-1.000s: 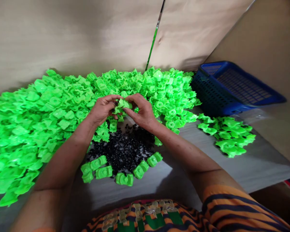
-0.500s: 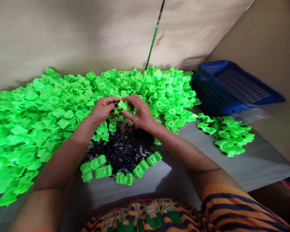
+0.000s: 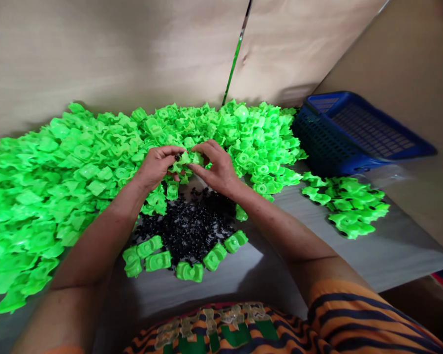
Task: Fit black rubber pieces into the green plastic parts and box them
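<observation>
Between my two hands, above the table, is a bright green toy car body [image 3: 190, 158]. My left hand [image 3: 158, 166] grips its left end, with small black wheels [image 3: 177, 157] at the fingertips. The fingers and thumb of my right hand [image 3: 217, 167] close on its right end. Beneath the hands lies a heap of small black wheel pieces [image 3: 192, 223]. Several green car bodies [image 3: 189, 271] lie along the near edge of that heap.
A large pile of green car bodies [image 3: 96, 157] runs along the back wall [image 3: 96, 54] and spreads left. At the right stands a blue plastic basket [image 3: 335, 137]. A smaller group of green cars with black wheels [image 3: 356, 206] sits on the grey table [image 3: 398, 250] before it.
My right hand has shifted slightly up and to the right, its thumb moving along the green car body. The left hand stays nearly in place.
</observation>
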